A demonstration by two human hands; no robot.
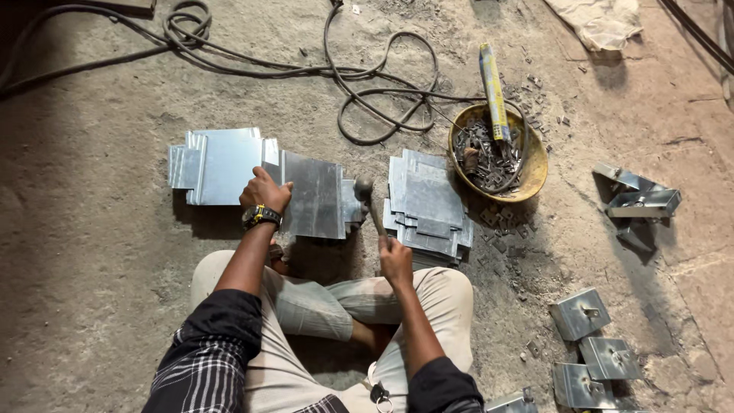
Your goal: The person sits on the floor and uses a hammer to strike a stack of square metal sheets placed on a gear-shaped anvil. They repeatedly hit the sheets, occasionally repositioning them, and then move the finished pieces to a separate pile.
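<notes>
I sit cross-legged on a dirty concrete floor. My left hand (264, 191), with a watch on its wrist, presses down on a flat galvanized metal sheet (312, 195) that lies in front of my knees. My right hand (394, 256) grips the wooden handle of a hammer (365, 197); its head rests at the right edge of that sheet. More cut sheets (218, 164) lie overlapped to the left. A stack of similar sheets (428, 203) sits just right of the hammer.
A yellow bowl (533, 164) of small metal pieces, with a long yellow-blue stick (493, 88) leaning in it, stands at the right. Black cables (367, 84) loop across the far floor. Bent metal brackets (596, 344) and other brackets (641, 200) lie at the right. White cloth (600, 21) lies far right.
</notes>
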